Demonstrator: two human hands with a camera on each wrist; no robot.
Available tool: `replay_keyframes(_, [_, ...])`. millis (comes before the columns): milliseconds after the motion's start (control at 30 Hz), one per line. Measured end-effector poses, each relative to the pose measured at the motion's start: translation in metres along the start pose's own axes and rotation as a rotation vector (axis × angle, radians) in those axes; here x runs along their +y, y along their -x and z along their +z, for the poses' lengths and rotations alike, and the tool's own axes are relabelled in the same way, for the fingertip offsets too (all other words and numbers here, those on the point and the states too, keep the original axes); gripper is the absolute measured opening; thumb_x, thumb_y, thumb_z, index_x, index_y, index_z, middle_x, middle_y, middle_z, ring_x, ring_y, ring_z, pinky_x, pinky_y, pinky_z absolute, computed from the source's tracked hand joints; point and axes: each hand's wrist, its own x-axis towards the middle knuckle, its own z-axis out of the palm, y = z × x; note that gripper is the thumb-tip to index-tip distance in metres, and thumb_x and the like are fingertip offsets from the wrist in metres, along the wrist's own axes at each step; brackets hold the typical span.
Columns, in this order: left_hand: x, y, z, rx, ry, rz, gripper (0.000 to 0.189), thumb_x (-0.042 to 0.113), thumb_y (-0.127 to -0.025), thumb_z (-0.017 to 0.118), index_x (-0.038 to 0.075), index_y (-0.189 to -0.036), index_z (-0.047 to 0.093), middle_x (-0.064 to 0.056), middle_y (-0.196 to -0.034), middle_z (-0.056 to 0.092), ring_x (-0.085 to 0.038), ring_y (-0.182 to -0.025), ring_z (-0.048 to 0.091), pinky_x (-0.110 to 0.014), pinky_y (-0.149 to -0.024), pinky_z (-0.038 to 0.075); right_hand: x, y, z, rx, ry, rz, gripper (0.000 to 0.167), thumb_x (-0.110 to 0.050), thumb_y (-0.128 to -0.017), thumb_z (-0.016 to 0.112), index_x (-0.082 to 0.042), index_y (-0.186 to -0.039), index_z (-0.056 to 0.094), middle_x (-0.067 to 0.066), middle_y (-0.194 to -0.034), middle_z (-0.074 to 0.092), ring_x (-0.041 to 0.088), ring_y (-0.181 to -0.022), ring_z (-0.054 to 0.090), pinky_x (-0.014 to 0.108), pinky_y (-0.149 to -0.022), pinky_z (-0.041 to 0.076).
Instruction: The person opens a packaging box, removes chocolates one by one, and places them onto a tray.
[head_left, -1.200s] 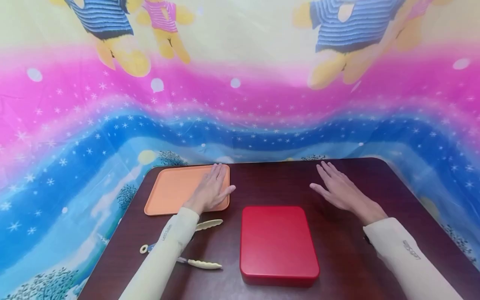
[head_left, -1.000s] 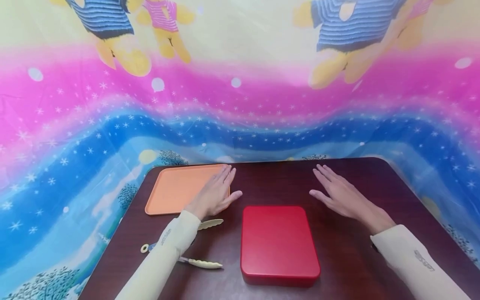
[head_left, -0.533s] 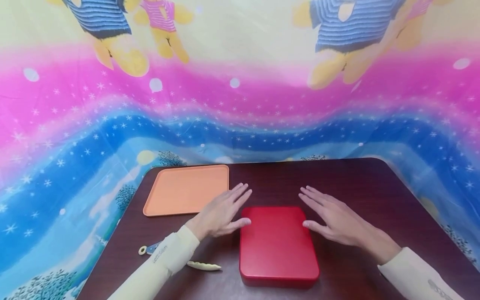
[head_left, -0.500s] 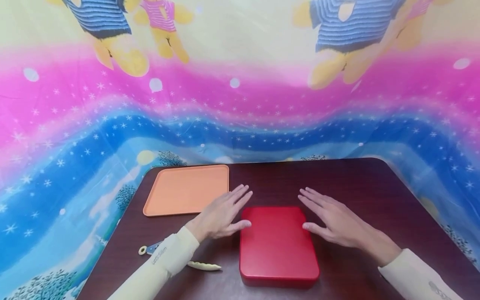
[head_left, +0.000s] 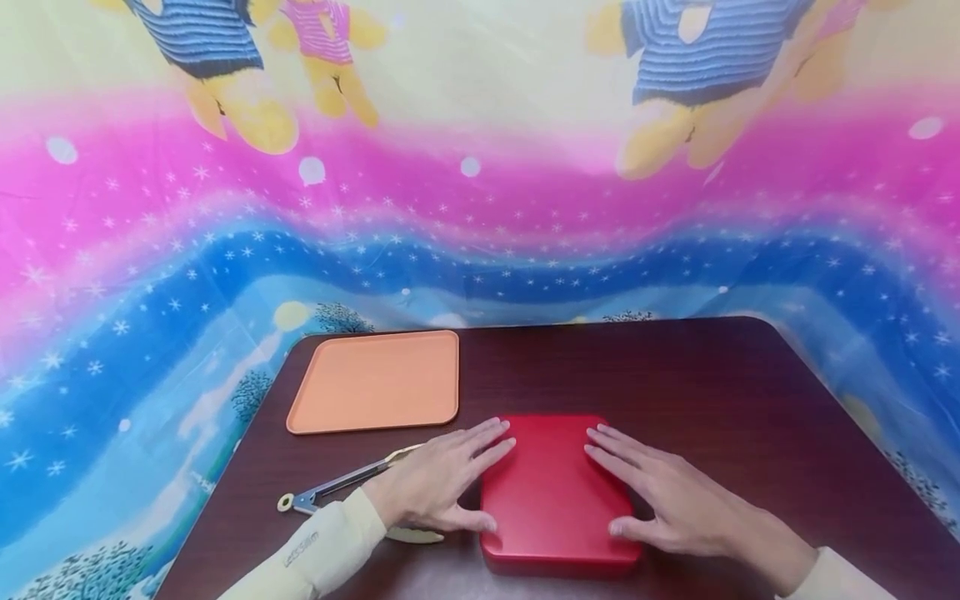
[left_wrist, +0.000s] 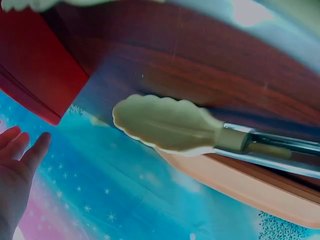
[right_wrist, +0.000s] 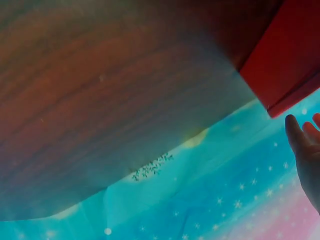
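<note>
A red lidded box [head_left: 557, 492] lies near the front middle of the dark table. At its left edge is my left hand [head_left: 442, 477], its fingers extended and thumb spread. My right hand [head_left: 670, 493] mirrors it along the right edge, fingers also extended. Both wrist views show a gap between the fingers and the box, so firm contact cannot be told. Neither hand holds anything. Tongs with cream scalloped tips [left_wrist: 165, 122] and metal arms lie spread on the table; in the head view my left hand and sleeve cover part of them.
An orange tray [head_left: 375, 379] lies flat at the back left of the table [head_left: 697, 383]. Behind the table hangs a colourful cloth [head_left: 480, 208] printed with bears and snowflakes.
Both hands have come back towards me and inward, from the far part of the table to the sides of the red box. Box, tray and tongs stay in place.
</note>
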Motion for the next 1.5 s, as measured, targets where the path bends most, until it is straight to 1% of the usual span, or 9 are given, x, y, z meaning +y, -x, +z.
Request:
replay_keyframes(167, [0.009, 0.008, 0.004, -0.037, 0.013, 0.022, 0.100, 0.085, -0.085, 0.033, 0.016, -0.157, 0.029, -0.009, -0.163, 0.026, -0.024, -0.150, 0.028, -0.036, -0.112, 0.040, -0.006, 0.009, 0.009, -0.011, -0.038, 0.004, 0.084, -0.062, -0.083, 0.069, -0.020, -0.151, 0.044, 0.002, -0.159, 0.038, 0.022, -0.144, 0.039, 0.043, -0.094, 0.054])
replay_keyframes(267, [0.013, 0.011, 0.009, -0.048, 0.023, 0.051, 0.101, 0.085, -0.084, 0.035, 0.017, -0.158, 0.028, -0.010, -0.164, 0.024, -0.024, -0.151, 0.026, -0.035, -0.111, 0.041, -0.010, 0.014, 0.013, -0.035, -0.057, 0.021, 0.083, -0.062, -0.085, 0.067, -0.022, -0.153, 0.041, 0.001, -0.160, 0.036, 0.021, -0.144, 0.038, 0.041, -0.092, 0.055])
replay_keyframes(467, [0.018, 0.014, 0.013, -0.017, 0.004, 0.095, 0.107, 0.087, -0.080, 0.044, 0.014, -0.157, 0.030, -0.013, -0.163, 0.026, -0.027, -0.152, 0.021, -0.031, -0.109, 0.043, -0.014, 0.019, 0.018, -0.080, -0.066, 0.062, 0.082, -0.064, -0.087, 0.063, -0.027, -0.155, 0.035, -0.002, -0.162, 0.031, 0.019, -0.146, 0.035, 0.043, -0.093, 0.055])
replay_keyframes(633, [0.018, 0.015, 0.016, -0.004, -0.026, 0.117, 0.108, 0.087, -0.080, 0.043, 0.012, -0.156, 0.031, -0.014, -0.162, 0.026, -0.029, -0.152, 0.021, -0.030, -0.106, 0.045, -0.013, 0.021, 0.018, -0.097, -0.064, 0.076, 0.088, -0.066, -0.084, 0.064, -0.028, -0.156, 0.032, -0.002, -0.163, 0.028, 0.018, -0.147, 0.033, 0.046, -0.091, 0.055])
replay_keyframes(833, [0.017, 0.016, 0.019, 0.013, -0.056, 0.142, 0.107, 0.086, -0.081, 0.042, 0.011, -0.156, 0.031, -0.015, -0.162, 0.027, -0.030, -0.151, 0.023, -0.029, -0.106, 0.044, -0.013, 0.025, 0.020, -0.108, -0.053, 0.088, 0.097, -0.072, -0.078, 0.066, -0.029, -0.157, 0.029, -0.005, -0.164, 0.025, 0.015, -0.147, 0.032, 0.044, -0.088, 0.057])
replay_keyframes(967, [0.015, 0.016, 0.019, 0.010, -0.059, 0.158, 0.105, 0.085, -0.083, 0.042, 0.012, -0.157, 0.029, -0.014, -0.163, 0.026, -0.029, -0.152, 0.022, -0.029, -0.108, 0.043, -0.012, 0.029, 0.020, -0.073, -0.010, 0.038, 0.103, -0.073, -0.077, 0.068, -0.023, -0.158, 0.029, 0.000, -0.164, 0.025, 0.018, -0.147, 0.034, 0.043, -0.090, 0.056])
replay_keyframes(1133, [0.013, 0.017, 0.019, -0.004, -0.084, 0.189, 0.100, 0.081, -0.087, 0.040, 0.012, -0.158, 0.026, -0.015, -0.163, 0.024, -0.028, -0.152, 0.021, -0.028, -0.109, 0.041, -0.010, 0.032, 0.019, -0.033, 0.039, -0.024, 0.105, -0.071, -0.077, 0.070, -0.017, -0.157, 0.030, 0.006, -0.164, 0.027, 0.024, -0.146, 0.036, 0.044, -0.092, 0.055])
replay_keyframes(1300, [0.010, 0.018, 0.017, -0.021, -0.103, 0.213, 0.095, 0.077, -0.091, 0.037, 0.010, -0.158, 0.024, -0.016, -0.164, 0.022, -0.029, -0.152, 0.021, -0.028, -0.113, 0.037, -0.010, 0.033, 0.018, -0.040, 0.054, -0.033, 0.102, -0.070, -0.079, 0.068, -0.016, -0.157, 0.029, 0.005, -0.164, 0.025, 0.023, -0.147, 0.034, 0.044, -0.091, 0.055])
replay_keyframes(1500, [0.008, 0.019, 0.017, -0.019, -0.118, 0.230, 0.090, 0.071, -0.093, 0.037, 0.010, -0.158, 0.025, -0.016, -0.163, 0.022, -0.029, -0.152, 0.022, -0.028, -0.112, 0.037, -0.007, 0.034, 0.023, -0.043, 0.061, -0.067, 0.098, -0.068, -0.084, 0.063, -0.013, -0.157, 0.028, 0.007, -0.165, 0.023, 0.022, -0.148, 0.032, 0.042, -0.090, 0.056])
